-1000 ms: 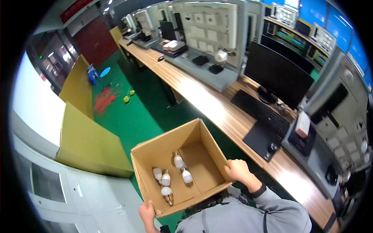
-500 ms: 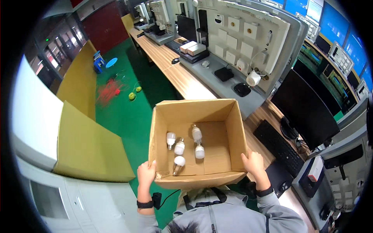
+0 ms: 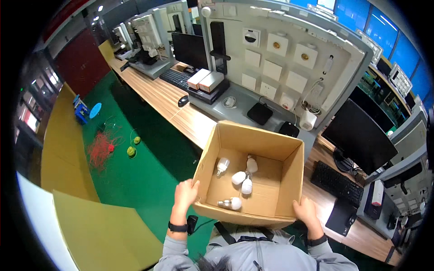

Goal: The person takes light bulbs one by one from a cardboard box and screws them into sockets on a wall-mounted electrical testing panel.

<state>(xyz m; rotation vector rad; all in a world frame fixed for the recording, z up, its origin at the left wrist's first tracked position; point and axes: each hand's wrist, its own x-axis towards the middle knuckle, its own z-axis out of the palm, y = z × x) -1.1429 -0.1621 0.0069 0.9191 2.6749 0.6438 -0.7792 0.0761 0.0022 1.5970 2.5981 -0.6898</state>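
Between my two hands I carry an open cardboard box (image 3: 253,219), held in front of my body and slightly tilted. My left hand (image 3: 186,193) is closed on its near left edge, and my right hand (image 3: 306,210) grips the near right edge. Several white light bulbs (image 3: 233,203) lie loose on the box floor, mostly toward its left side and middle. Their screw bases point different ways. The box's far side overlaps the edge of the wooden desk (image 3: 194,125) and the grey base of a panel.
Beyond the box stands a wall panel (image 3: 253,92) with sockets, switches and lamp holders. A monitor (image 3: 359,135) and keyboard (image 3: 337,184) are on the right. Red tangled wire (image 3: 100,151) and green wire rolls (image 3: 131,151) lie on the floor. A yellow partition (image 3: 104,226) is at left.
The box has shifted right in view with both hands on it, and the panel appears nearer. The bulbs have rolled to different spots inside the box.
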